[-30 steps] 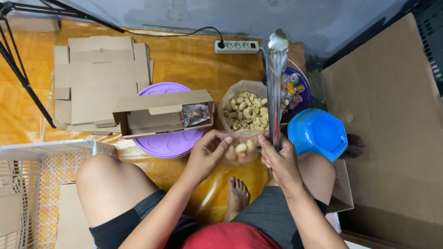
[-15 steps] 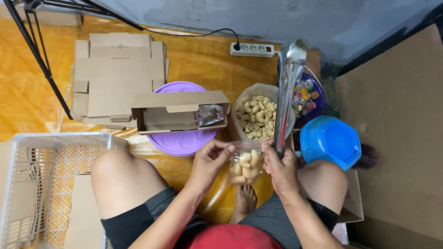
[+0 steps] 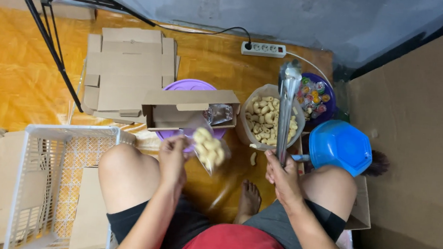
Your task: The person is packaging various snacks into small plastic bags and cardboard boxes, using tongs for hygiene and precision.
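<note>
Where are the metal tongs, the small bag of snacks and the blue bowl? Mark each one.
metal tongs (image 3: 286, 114), head view, middle of the arms.
small bag of snacks (image 3: 209, 149), head view, its filled middle.
blue bowl (image 3: 340, 146), head view, centre of its upturned base.

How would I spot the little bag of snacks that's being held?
Start at the white plastic basket on the left, then look right past the knee to the left hand. The small clear bag it holds has pale curled snacks, unlike the open tub of snacks beyond.
</note>
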